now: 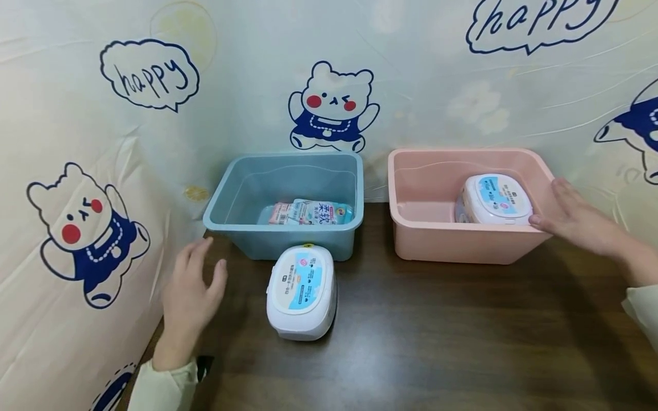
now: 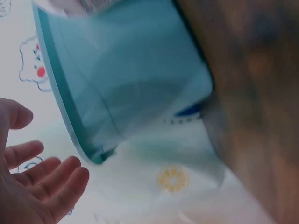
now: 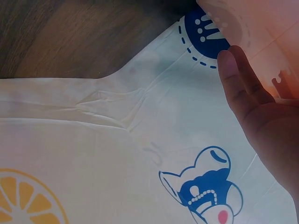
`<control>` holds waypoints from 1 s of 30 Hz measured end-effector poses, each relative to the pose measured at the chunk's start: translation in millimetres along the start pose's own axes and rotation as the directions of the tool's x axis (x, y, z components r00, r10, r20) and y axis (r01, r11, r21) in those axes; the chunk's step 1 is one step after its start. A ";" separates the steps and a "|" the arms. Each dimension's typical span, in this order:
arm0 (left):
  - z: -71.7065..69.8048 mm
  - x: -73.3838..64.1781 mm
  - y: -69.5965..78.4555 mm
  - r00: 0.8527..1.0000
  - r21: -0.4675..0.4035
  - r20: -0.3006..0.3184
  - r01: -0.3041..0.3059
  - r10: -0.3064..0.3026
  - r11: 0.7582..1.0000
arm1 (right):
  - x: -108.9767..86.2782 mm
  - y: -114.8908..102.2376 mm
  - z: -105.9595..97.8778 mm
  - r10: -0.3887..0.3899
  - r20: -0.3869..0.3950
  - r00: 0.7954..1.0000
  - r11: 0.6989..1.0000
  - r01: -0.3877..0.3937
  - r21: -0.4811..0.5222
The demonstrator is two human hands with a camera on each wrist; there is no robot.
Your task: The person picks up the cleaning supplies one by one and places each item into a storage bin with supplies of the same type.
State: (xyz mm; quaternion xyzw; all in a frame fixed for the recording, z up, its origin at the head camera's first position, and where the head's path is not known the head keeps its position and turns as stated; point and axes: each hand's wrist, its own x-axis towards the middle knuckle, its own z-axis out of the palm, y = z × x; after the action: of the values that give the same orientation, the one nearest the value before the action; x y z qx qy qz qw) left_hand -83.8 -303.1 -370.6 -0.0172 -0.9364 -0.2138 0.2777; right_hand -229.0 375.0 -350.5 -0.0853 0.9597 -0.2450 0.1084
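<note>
The left hand, fingers loosely spread, holds nothing near the front-left corner of the blue rectangular plastic bin. The right hand touches the right rim of the pink rectangular plastic bin, fingers extended. One white rounded box stands before the blue bin. Both bins occupy the dark wooden worktop's rear edge.
</note>
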 end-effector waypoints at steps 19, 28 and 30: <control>39.6 -107.9 71.2 0.851 -0.163 0.434 0.396 -0.295 0.904 | -2.2 -1.0 2.2 0.029 -0.020 0.999 0.999 -0.028 0.036; 39.9 -109.5 71.8 0.832 -0.253 0.483 0.431 -0.272 0.866 | -0.8 0.4 4.2 0.021 -0.038 0.999 0.999 -0.019 0.044; 37.6 -109.0 71.1 0.842 -0.291 0.475 0.426 -0.258 0.856 | -1.0 0.2 4.0 0.022 -0.040 0.999 0.999 -0.020 0.039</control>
State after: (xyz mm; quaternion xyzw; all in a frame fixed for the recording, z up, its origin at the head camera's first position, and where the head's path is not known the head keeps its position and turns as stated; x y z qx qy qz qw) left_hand -0.2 -213.7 -428.6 0.0539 -0.9003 -0.4317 0.0176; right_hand -227.1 373.6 -353.9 -0.0681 0.9576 -0.2641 0.0933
